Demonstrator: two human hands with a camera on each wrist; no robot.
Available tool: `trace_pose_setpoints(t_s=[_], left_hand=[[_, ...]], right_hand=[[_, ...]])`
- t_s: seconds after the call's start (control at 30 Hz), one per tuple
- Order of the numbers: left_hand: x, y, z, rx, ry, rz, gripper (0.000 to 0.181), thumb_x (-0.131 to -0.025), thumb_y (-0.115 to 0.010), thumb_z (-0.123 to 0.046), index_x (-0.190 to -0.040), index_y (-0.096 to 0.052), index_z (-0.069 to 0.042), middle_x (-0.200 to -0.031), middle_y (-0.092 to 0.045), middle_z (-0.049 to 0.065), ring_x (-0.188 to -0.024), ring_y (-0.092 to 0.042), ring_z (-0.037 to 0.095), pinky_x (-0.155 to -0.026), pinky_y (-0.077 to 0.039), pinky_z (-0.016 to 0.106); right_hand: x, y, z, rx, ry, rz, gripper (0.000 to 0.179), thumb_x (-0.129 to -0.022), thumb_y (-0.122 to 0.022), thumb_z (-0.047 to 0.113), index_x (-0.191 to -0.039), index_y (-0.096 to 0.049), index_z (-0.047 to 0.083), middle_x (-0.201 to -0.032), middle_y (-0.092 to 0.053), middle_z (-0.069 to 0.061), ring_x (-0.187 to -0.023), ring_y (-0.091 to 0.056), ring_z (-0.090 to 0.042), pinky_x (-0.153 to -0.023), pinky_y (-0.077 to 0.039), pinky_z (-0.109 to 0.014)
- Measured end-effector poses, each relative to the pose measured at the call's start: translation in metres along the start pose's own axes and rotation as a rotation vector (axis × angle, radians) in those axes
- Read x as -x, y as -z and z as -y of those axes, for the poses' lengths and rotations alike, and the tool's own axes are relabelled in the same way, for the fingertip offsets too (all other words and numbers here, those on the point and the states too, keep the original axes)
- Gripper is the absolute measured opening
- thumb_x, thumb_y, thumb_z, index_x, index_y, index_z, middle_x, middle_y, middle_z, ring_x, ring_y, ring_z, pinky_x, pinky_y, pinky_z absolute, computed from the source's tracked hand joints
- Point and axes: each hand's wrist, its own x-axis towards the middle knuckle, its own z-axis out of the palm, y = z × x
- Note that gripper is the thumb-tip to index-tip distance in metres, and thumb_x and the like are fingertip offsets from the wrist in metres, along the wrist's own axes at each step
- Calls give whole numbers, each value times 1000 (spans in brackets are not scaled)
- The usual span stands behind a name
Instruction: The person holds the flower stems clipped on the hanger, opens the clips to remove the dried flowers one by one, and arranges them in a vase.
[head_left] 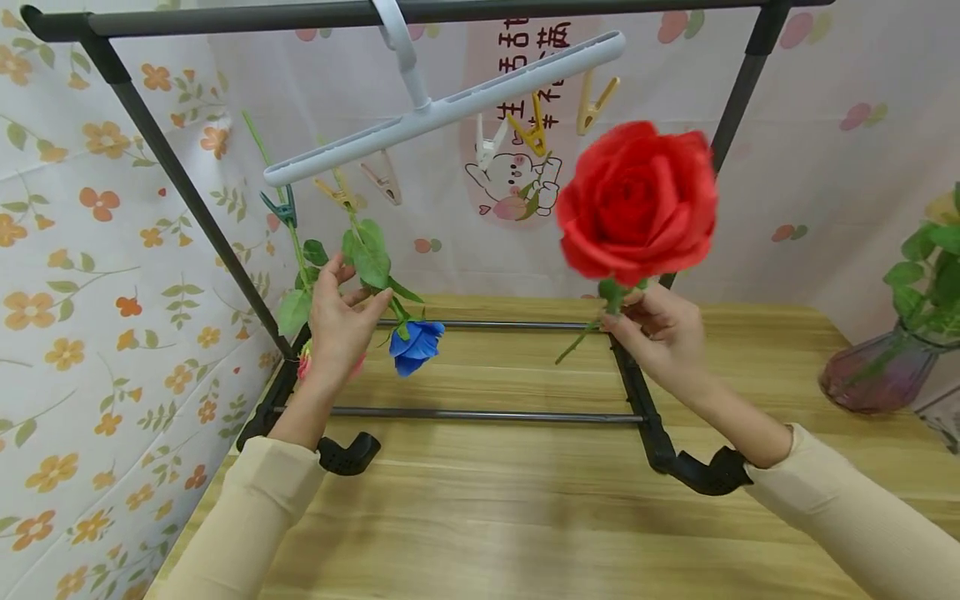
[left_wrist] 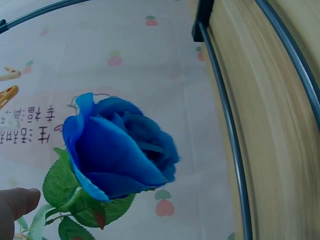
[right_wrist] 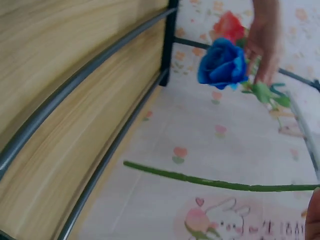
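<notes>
My right hand pinches the green stem of a large red rose, its bloom upward. The cut end of that stem crosses the right wrist view. My left hand is at the leaves of a blue rose, fingers and thumb apart; whether they touch the leaves I cannot tell. The blue rose hangs head down from a yellow clothespin on the white hanger. A teal clothespin holds another stem, whose pinkish-red flower is partly behind my left hand.
The hanger tilts, right end higher, on the top bar of a black rack. A white clothespin and yellow clothespins hang from its right half. A purple glass vase with leafy stems stands at right on the wooden table.
</notes>
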Motion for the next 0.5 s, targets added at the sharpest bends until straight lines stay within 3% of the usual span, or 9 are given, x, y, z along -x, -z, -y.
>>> trace_pose_setpoints(t_s=[0.1, 0.2, 0.37, 0.4, 0.43, 0.5], left_hand=[[-2, -4, 4, -32, 8, 0, 80, -91, -66, -10, -156, -18, -7, -146, -33, 20, -118, -58, 37, -83, -50, 16], [-4, -5, 7, -71, 9, -11, 80, -91, -66, -9, -156, -19, -8, -145, -33, 20, -113, -62, 37, -72, -43, 4], [-3, -2, 11, -84, -12, -68, 75, -91, -63, -5, -155, -23, -8, -141, -37, 21, -103, -65, 41, -65, -41, 1], [-3, -1, 12, -84, -15, -76, 74, -92, -62, -4, -155, -24, -8, -141, -38, 21, -102, -65, 40, -64, -41, 1], [-2, 0, 12, -77, -19, -84, 73, -92, -62, -4, -155, -25, -8, -141, -39, 20, -99, -65, 38, -64, -41, 2], [-2, 2, 14, -78, -24, -98, 71, -92, -61, -4, -154, -27, -9, -143, -41, 20, -92, -67, 27, -63, -42, 3]], right_hand=[[6, 18, 7, -156, -140, -62, 7, -91, -61, -6, -91, -67, -4, -94, -72, 9, -74, -67, 1, -67, -54, -11], [12, 36, 12, -211, -215, -144, 21, -88, -56, -17, -94, -69, -2, -92, -73, 3, -73, -69, -5, -70, -55, -14], [22, 71, 13, -233, -199, -276, 16, -88, -53, -20, -92, -67, -12, -82, -74, -4, -70, -70, -10, -69, -56, -18], [24, 79, 14, -226, -193, -306, 15, -88, -53, -19, -91, -66, -12, -82, -74, -4, -69, -70, -10, -63, -54, -16], [27, 87, 14, -229, -191, -330, 12, -89, -54, -17, -91, -64, -13, -81, -74, -5, -63, -68, -9, -56, -51, -15], [32, 104, 13, -220, -188, -384, 8, -90, -54, -15, -91, -61, -11, -83, -72, -6, -63, -68, -9, -55, -50, -15]])
